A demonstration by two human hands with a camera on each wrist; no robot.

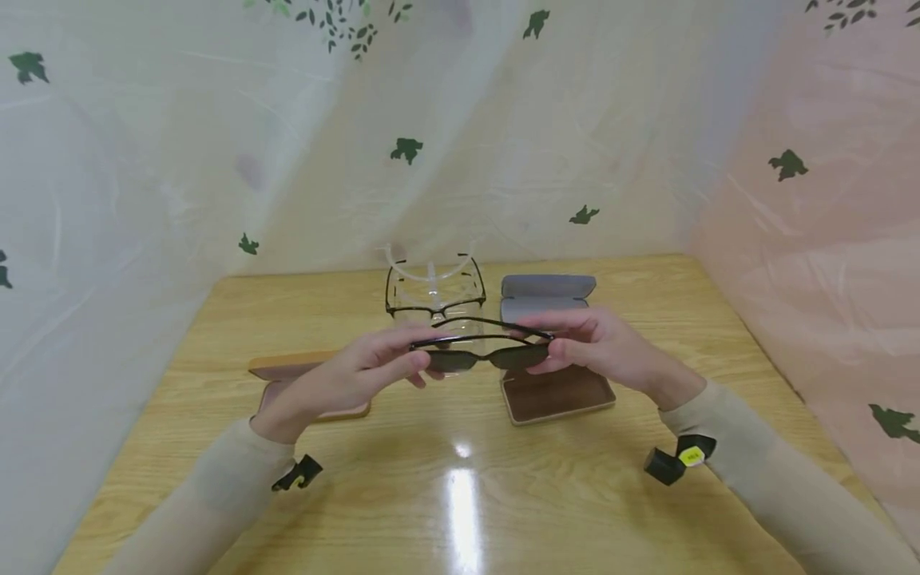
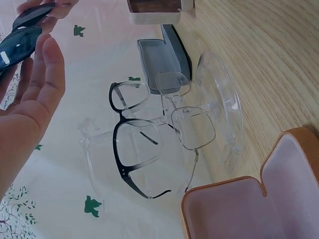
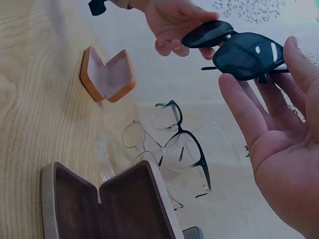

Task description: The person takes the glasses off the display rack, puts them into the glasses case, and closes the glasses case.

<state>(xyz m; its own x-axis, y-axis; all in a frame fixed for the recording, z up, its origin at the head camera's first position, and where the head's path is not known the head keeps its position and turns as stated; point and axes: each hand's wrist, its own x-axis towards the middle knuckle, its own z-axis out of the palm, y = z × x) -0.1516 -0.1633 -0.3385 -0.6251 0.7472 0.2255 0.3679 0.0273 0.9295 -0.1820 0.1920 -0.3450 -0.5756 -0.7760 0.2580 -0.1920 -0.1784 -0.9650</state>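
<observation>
A pair of dark sunglasses is raised over the table with its arms unfolded. My left hand pinches one end of the frame between thumb and fingers. At the other end, my right hand grips the frame the same way, its thumb near the lens edge. In the right wrist view the lenses face the camera. Behind the hands, a clear display stand carries black-framed eyeglasses and, below them, thin-rimmed eyeglasses.
Three glasses cases lie unfolded on the wooden table: an orange one by the left forearm, a brown-lined one below the right hand, and a grey-blue one behind it. Patterned curtain encloses the back and sides.
</observation>
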